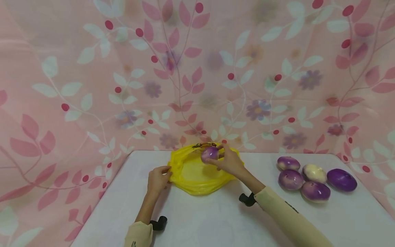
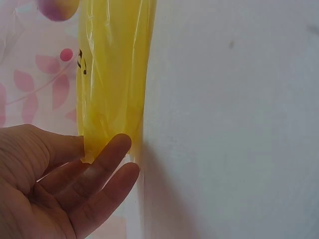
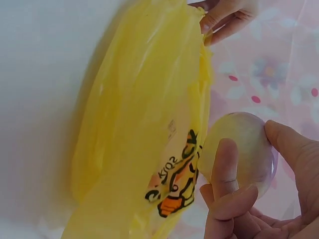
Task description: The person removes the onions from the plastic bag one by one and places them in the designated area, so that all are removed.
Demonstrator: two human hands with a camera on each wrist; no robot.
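Observation:
A yellow plastic bag point(image 1: 197, 185) sits on the table with its mouth spread wide. At its left edge, my left hand point(image 1: 158, 180) pinches the rim between thumb and fingers; the left wrist view shows the thin plastic point(image 2: 112, 74) in that pinch. My right hand point(image 1: 229, 161) holds a round, glossy purple-and-cream eggplant point(image 1: 210, 155) over the bag's mouth. In the right wrist view the eggplant's pale side point(image 3: 239, 144) shows between thumb and fingers, beside the bag's printed side point(image 3: 149, 124).
Several similar purple and cream eggplants point(image 1: 315, 191) lie grouped on the right of the white table point(image 1: 210, 223). Behind the table hangs a pink floral cloth point(image 1: 197, 68). Each wrist carries a small black camera mount point(image 1: 248, 199).

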